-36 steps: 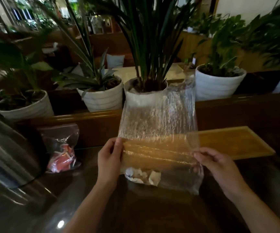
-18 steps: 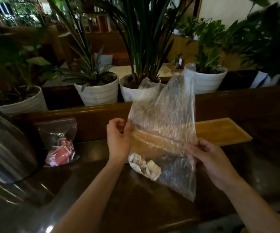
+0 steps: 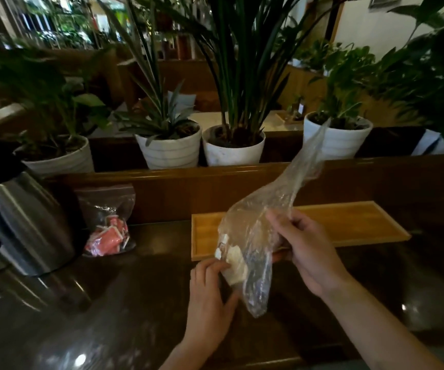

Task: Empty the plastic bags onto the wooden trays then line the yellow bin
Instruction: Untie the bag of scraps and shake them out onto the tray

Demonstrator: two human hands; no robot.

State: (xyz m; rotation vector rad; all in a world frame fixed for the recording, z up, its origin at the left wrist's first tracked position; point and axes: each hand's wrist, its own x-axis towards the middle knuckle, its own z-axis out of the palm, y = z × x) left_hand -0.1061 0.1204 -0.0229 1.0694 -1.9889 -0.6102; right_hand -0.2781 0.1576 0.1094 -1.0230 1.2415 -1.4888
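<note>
Clear bag held over the wooden tray

Right hand (image 3: 306, 249) pinches the clear bag (image 3: 252, 231); left hand (image 3: 210, 287), at its 7 o'clock, grips the white packets (image 3: 232, 259) through it. No readable writing.

No text, label, brand or number can be read anywhere: the red packets (image 3: 108, 237) in the small plastic bag (image 3: 106, 218) show only blurred marks.
</note>
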